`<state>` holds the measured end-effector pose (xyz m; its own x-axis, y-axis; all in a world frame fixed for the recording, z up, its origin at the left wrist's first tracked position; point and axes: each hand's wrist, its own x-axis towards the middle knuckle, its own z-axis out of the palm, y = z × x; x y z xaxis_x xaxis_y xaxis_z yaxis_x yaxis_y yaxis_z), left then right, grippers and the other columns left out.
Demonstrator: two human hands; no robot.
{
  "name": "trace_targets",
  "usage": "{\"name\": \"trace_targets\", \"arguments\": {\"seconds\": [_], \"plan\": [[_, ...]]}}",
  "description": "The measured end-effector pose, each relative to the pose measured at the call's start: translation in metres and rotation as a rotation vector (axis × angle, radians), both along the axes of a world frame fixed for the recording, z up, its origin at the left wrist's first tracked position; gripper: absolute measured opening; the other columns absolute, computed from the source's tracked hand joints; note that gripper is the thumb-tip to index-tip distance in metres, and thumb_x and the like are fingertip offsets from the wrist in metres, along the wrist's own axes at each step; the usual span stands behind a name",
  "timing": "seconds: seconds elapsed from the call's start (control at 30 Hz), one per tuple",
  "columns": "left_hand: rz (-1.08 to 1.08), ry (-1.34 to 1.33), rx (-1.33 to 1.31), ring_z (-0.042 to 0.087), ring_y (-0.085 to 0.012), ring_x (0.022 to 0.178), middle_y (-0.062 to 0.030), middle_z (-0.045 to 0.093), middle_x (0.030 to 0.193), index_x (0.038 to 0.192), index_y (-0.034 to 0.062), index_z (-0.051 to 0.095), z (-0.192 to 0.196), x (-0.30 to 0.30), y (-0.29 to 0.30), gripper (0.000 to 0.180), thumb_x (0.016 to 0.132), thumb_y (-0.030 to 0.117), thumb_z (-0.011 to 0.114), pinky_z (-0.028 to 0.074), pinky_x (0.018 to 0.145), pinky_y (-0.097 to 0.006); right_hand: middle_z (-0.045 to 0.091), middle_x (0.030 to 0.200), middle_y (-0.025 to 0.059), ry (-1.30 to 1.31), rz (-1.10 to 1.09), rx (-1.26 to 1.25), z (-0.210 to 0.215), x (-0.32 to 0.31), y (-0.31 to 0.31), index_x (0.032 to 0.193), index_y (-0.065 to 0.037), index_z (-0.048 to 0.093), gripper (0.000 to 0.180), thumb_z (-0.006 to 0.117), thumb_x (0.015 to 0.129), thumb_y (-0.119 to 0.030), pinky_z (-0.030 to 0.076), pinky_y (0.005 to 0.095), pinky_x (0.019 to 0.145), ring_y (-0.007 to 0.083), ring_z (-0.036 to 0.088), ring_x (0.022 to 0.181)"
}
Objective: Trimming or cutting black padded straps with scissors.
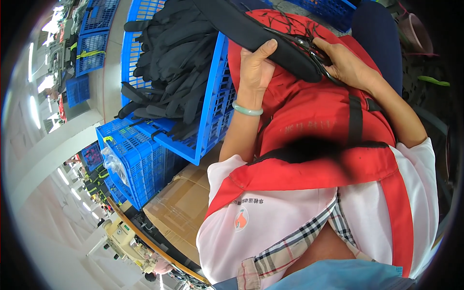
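Item one: a black padded strap (290, 57), laid slantwise above the lap, its rounded end near the right hand, its other end run out past the top of the view. It is held over a red apron (309, 108), by which, it seems, a soft rest is given.

Item two: the left hand (258, 67), a pale green bangle (247, 110) worn at its wrist. The strap is pinched at its near edge: the thumb is pressed on the upper face, the fingers being hidden beneath, presumably so that the piece is kept steady.

Item three: the right hand (345, 63), curled closed about metal scissors (305, 43), which are held close beside the strap's rounded end. Whether the blades are parted cannot be told.

Item four: dark thread ends (290, 21), scattered on the apron's far part.

Item five: a blue crate (207, 123), heaped with similar black straps (174, 63), set beside the left arm, probably for easy reach.
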<state>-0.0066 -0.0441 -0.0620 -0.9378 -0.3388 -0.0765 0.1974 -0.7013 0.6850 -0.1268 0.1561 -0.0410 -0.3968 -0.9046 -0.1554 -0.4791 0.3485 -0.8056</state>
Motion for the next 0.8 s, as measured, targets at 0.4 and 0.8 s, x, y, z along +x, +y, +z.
{"name": "trace_targets", "arguments": {"seconds": [0.4, 0.8], "plan": [[-0.017, 0.017, 0.086, 0.063, -0.0216, 0.100, -0.0060, 0.066, 0.104, 0.109, 0.0063, 0.061, 0.001, 0.001, -0.005, 0.030, 0.082, -0.003, 0.069, 0.048, 0.096, -0.038, 0.059, 0.093, 0.0203, -0.108, 0.065, 0.009, 0.028, -0.001, 0.016, 0.118, 0.002, 0.045, 0.064, 0.078, 0.076, -0.034, 0.044, 0.0394, 0.077, 0.0353, 0.057, 0.087], [0.014, 0.006, 0.109, 0.065, -0.0212, 0.093, -0.0072, 0.067, 0.097, 0.104, 0.0043, 0.061, 0.004, 0.000, 0.003, 0.027, 0.080, -0.007, 0.068, 0.051, 0.090, -0.035, 0.057, 0.078, 0.0238, 0.065, 0.076, -0.074, 0.008, -0.003, 0.008, 0.126, 0.001, 0.043, 0.057, 0.069, 0.082, -0.023, 0.043, 0.0443, 0.067, 0.0421, 0.055, 0.073]]}}
